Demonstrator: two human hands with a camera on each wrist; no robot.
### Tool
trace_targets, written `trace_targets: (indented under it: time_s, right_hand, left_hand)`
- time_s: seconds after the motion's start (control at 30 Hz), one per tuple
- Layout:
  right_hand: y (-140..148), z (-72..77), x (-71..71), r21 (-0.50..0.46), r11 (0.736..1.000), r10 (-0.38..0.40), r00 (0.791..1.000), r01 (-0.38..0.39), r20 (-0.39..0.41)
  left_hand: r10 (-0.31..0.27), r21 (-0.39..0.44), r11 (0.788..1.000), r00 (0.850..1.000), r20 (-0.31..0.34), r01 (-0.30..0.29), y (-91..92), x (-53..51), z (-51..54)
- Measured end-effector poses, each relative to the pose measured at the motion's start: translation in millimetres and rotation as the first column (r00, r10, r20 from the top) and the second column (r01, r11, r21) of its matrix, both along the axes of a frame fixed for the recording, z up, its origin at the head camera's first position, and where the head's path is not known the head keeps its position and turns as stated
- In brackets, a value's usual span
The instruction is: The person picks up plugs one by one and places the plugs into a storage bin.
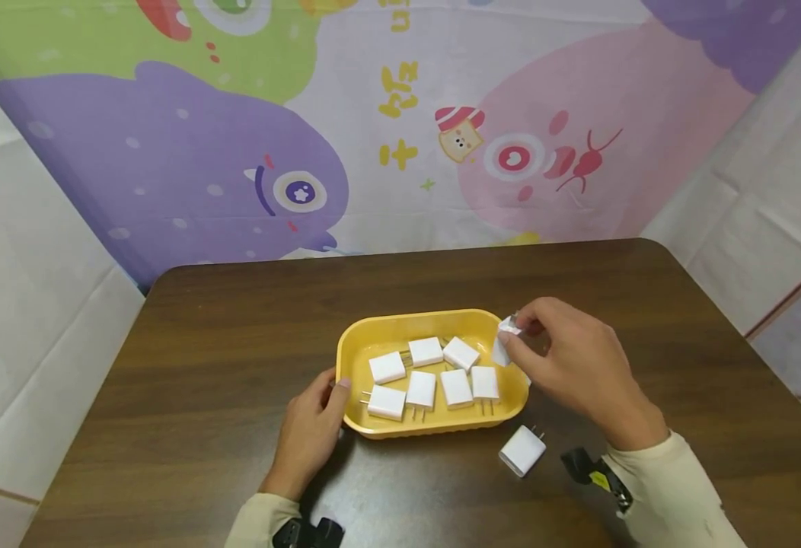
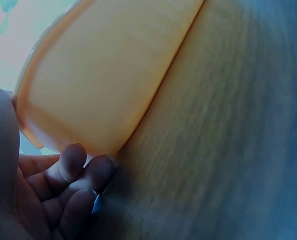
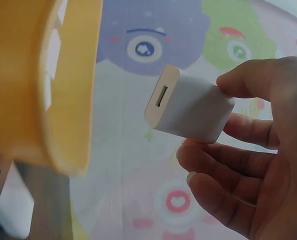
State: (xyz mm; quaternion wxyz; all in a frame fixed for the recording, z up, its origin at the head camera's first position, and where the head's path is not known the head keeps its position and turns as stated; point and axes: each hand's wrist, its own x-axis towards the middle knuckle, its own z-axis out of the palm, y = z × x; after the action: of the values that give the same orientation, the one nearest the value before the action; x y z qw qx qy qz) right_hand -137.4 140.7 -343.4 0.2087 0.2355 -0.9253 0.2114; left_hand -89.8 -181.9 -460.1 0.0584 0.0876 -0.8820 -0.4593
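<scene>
A yellow plastic basket (image 1: 373, 327) stands mid-table with several white USB charger plugs (image 1: 421, 390) lying in it. My left hand (image 1: 310, 430) grips the basket's left end, the thumb over the rim and the fingers against the outer wall, as the left wrist view also shows. Above the basket's right end, my right hand (image 1: 575, 358) pinches one white charger (image 3: 193, 105) between thumb and fingers. Its USB port faces away from the palm in the right wrist view. Another charger (image 1: 522, 450) lies on the table just outside the basket's front right corner.
The dark brown wooden table (image 1: 250, 304) has rounded far corners. Behind it hangs a cloth (image 1: 387, 205) printed with cartoon monsters, and pale sheets flank both sides. Both wrists carry black camera mounts (image 1: 307, 533).
</scene>
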Motion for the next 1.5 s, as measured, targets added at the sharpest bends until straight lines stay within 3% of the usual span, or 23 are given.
trace_targets:
  time_s: [0.23, 0.37, 0.53, 0.73, 1.1, 1.33, 1.5]
  right_hand:
    - [-24.5, 8.2, -8.7, 0.04, 0.998, 0.046, 0.996, -0.049, 0.074]
    - [-38.4, 10.5, -17.1, 0.135, 0.984, 0.103, 0.989, -0.117, 0.107]
    - [-57.0, 11.3, -28.7, 0.271, 0.942, 0.172, 0.978, -0.199, 0.122]
    - [-81.3, 10.5, -39.6, 0.372, 0.882, 0.227, 0.953, -0.288, 0.198]
    - [-108.5, 6.9, -61.8, 0.427, 0.816, 0.304, 0.917, -0.39, 0.256]
    - [-133.6, 2.7, -64.3, 0.491, 0.745, 0.312, 0.887, -0.451, 0.341]
    - [-146.7, -3.0, -64.4, 0.508, 0.716, 0.32, 0.872, -0.479, 0.371]
  left_hand:
    - [-0.002, 0.001, 1.0, 1.0, -0.01, 0.002, 0.0, -0.1, 0.0]
    - [-0.004, 0.002, 1.0, 1.0, -0.008, 0.004, -0.2, 0.2, 0.0]
    - [-0.002, -0.001, 1.0, 1.0, -0.005, 0.002, -1.3, 0.7, -0.1]
    - [0.003, -0.003, 1.0, 1.0, 0.001, -0.003, -2.8, 1.0, 1.1]
    - [-0.011, -0.016, 1.0, 1.0, -0.02, 0.011, -0.9, 1.0, -0.2]
    - [-0.005, -0.012, 1.0, 1.0, -0.031, 0.005, -1.4, 0.7, 1.0]
    - [-0.007, -0.013, 1.0, 0.999, -0.038, 0.006, -1.4, 1.3, 1.0]
